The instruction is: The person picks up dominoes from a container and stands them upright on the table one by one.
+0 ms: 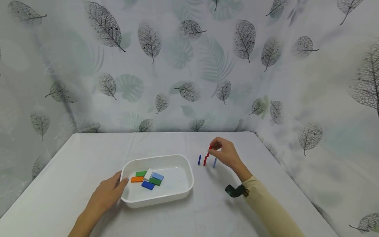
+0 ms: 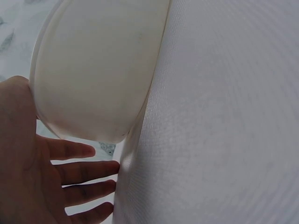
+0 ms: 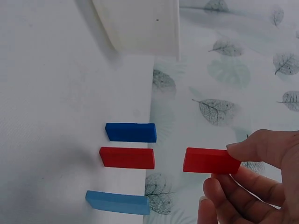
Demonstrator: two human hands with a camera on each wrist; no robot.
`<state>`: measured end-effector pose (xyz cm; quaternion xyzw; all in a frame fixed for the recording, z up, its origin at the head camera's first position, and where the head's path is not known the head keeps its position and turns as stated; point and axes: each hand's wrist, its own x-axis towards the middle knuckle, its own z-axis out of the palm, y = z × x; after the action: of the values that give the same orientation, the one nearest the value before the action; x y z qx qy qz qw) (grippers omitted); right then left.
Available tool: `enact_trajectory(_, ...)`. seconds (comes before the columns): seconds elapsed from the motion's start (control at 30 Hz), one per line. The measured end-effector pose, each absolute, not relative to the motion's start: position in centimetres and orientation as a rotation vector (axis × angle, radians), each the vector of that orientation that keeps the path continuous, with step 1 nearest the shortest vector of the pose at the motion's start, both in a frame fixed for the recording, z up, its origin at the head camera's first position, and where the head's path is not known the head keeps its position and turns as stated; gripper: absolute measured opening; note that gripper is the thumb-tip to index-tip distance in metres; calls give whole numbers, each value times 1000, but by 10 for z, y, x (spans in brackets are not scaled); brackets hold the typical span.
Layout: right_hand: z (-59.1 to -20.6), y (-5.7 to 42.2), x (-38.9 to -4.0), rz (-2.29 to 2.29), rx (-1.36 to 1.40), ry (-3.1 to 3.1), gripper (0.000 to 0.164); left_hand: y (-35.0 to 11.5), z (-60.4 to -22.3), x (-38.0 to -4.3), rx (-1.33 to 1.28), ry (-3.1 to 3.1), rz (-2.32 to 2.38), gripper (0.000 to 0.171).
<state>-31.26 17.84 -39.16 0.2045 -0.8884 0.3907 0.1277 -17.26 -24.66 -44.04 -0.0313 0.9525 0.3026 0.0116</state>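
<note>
My right hand [image 1: 226,154] pinches a red domino-like block [image 3: 211,160] between thumb and fingers, upright above the table. Below it three similar blocks stand on end in a spaced row: a dark blue block [image 3: 131,132], another red block [image 3: 126,157] and a light blue block [image 3: 117,202]. The held block is close over the standing red one in the head view, with a gap between them in the right wrist view. My left hand [image 1: 105,193] holds the left end of a white tray [image 1: 160,198], thumb over the rim, the other fingers outside, extended toward the table.
Inside the tray lie several flat blocks, among them an orange block [image 1: 137,179], a white block [image 1: 148,174] and a dark blue block [image 1: 147,185]. A white cloth covers the table [image 1: 165,223]. Leaf-printed curtains [image 1: 174,72] hang at the back and sides.
</note>
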Motion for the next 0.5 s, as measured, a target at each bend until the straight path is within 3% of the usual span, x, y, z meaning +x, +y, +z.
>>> enact_trajectory(0.5,-412,187,-318,1158,521,-2629,16,-246,-440,-173,-94,2974,945,69)
